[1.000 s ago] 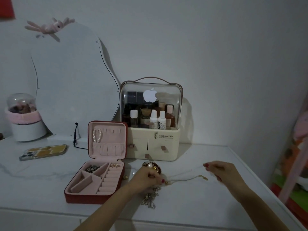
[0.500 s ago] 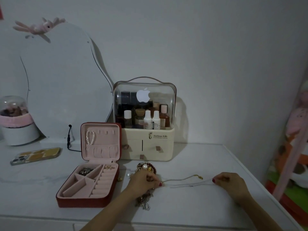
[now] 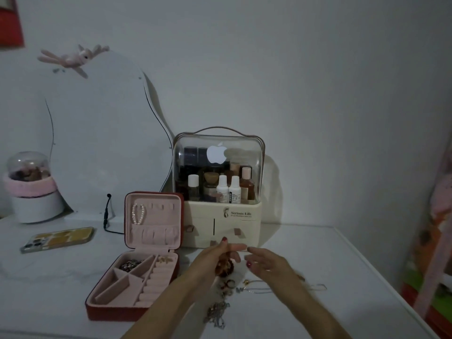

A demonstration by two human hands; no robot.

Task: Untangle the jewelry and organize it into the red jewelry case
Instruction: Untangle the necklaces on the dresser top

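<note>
Chains [image 3: 216, 314] lie nearest on the white counter [image 3: 330, 277], a silvery tangle just below the left hand [image 3: 215, 259] and between the two forearms. A little farther on, rings and small gold pieces [image 3: 228, 285] sit under that hand, and a thin necklace [image 3: 259, 289] trails off beneath the right hand [image 3: 267, 264] toward the counter's right side.

The left hand is raised over the pile — its fingers [image 3: 236, 247] reach forward, and a dark reddish beaded piece [image 3: 225, 266] hangs just under the palm; whether the hand grips it or only covers it I cannot tell. The right hand hovers just beside it, fingers loosely spread and holding nothing, the two hands' fingertips almost meeting.

Left of the left hand stands the red jewelry case [image 3: 137, 287], open, its pink tray holding a dark cluster of jewelry [image 3: 129, 264] in a back compartment and small gold pieces at the top of the ring rolls. A pearl bracelet [image 3: 139, 214] hangs in the upright lid.

Beyond the fingers stands a cream cosmetics box [image 3: 220, 189] with a clear dome over bottles. Far left — a phone [image 3: 57, 239] lying flat, a mirror [image 3: 97, 143] and a small domed pot [image 3: 30, 187].
</note>
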